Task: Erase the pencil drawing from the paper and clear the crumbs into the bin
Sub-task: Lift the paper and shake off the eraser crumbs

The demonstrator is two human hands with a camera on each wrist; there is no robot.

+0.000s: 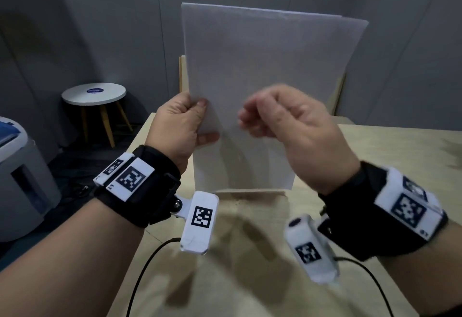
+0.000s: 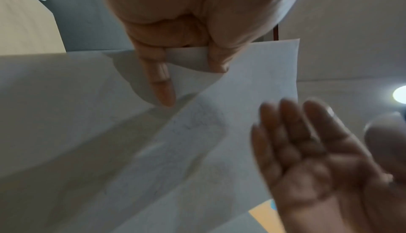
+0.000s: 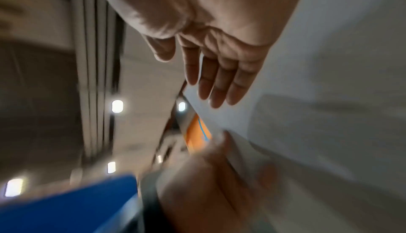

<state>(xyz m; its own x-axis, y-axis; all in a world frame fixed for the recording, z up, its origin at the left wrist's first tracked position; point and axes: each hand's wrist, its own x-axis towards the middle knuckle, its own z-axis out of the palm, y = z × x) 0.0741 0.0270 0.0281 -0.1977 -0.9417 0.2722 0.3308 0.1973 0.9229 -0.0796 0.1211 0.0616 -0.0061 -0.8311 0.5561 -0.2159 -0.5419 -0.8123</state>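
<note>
I hold a white sheet of paper (image 1: 262, 79) upright above the wooden table (image 1: 250, 279). My left hand (image 1: 200, 119) pinches its left edge, thumb on the near face and fingers behind. The left wrist view shows faint grey pencil marks (image 2: 197, 118) on the paper (image 2: 252, 84). My right hand (image 1: 252, 119) hovers blurred in front of the sheet's lower middle and holds nothing. Its fingers (image 3: 211, 84) are straight beside the paper (image 3: 318, 80), and its palm (image 2: 307, 150) is empty. A grey bin with a blue top (image 1: 17, 166) stands on the floor at far left.
A round white side table (image 1: 93, 94) stands on the floor left of the wooden table. A thin wooden board (image 1: 183, 74) stands behind the paper. Black cables (image 1: 145, 266) run from both wrist cameras over the table's near part. Grey walls close the back.
</note>
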